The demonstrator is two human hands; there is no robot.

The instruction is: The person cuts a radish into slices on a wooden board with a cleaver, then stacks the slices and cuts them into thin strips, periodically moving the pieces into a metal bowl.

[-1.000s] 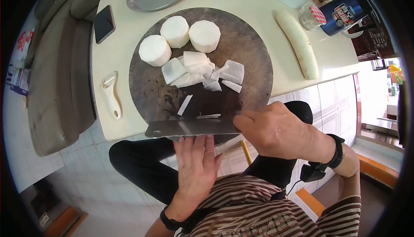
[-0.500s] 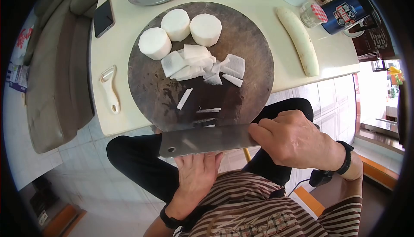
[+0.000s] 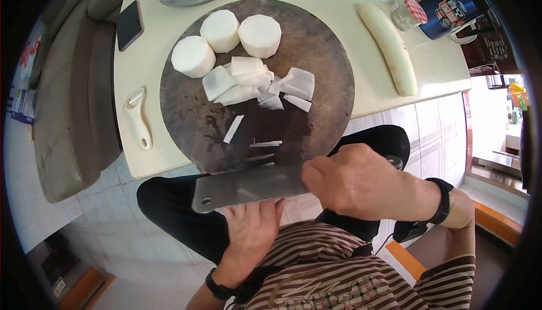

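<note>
Presently: right hand (image 3: 361, 183) clenched on cleaver (image 3: 248, 187), blade lying left-right at lower centre. Below it, left hand (image 3: 254, 225) flat and released; radish slivers (image 3: 265, 144) just above.

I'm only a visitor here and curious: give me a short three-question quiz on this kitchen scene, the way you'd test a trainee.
1. What does the right hand grip?
A. a spoon
B. the cleaver
C. a fork
2. True or false: the left hand rests flat on top of the cutting board.
3. How many thick radish rounds stand on the board?

Key
1. B.
2. False: it lies open beneath the cleaver's blade, off the board's near edge.
3. Three.
</note>
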